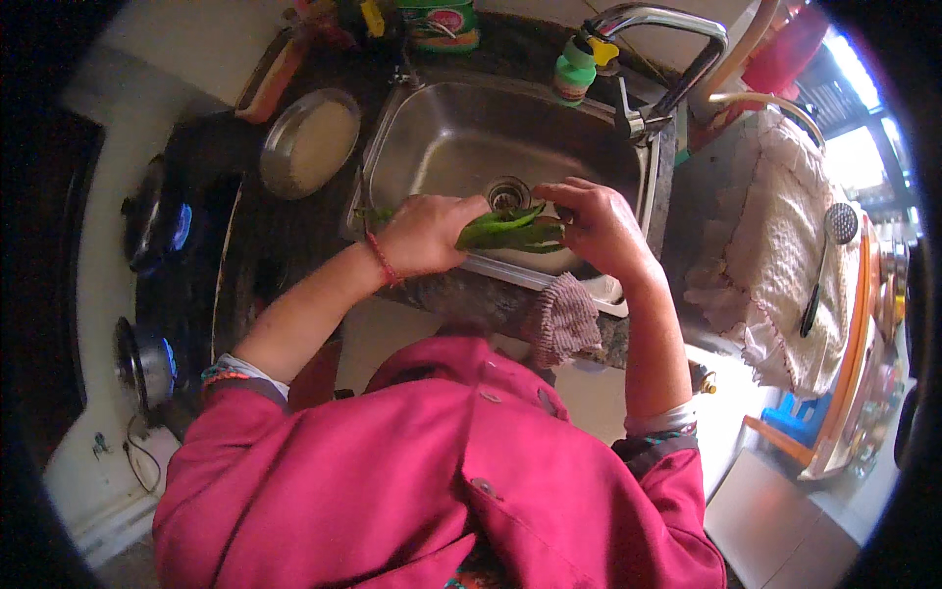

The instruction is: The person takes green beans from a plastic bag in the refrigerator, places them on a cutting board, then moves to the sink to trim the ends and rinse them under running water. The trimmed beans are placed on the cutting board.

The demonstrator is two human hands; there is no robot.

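Note:
My left hand (427,234) is closed around a bunch of long green vegetables (511,232), which look like pods or leaves, over the near side of a stainless steel sink (441,110). Thin green ends stick out behind that hand on its left. At the bunch's right end is my right hand (592,224), its fingers bent close to the tips. Whether those fingers pinch the tips is hard to see. Beyond the bunch, the sink's drain strainer (508,195) shows between the hands.
A chrome faucet (695,62) and a green bottle (574,77) stand behind the sink. A ribbed cloth (565,320) hangs over its front edge. Left are a metal bowl (276,158) with pale contents and lit burner flames (182,228) under cookware. A skimmer (817,298) lies on a cloth cover (773,243).

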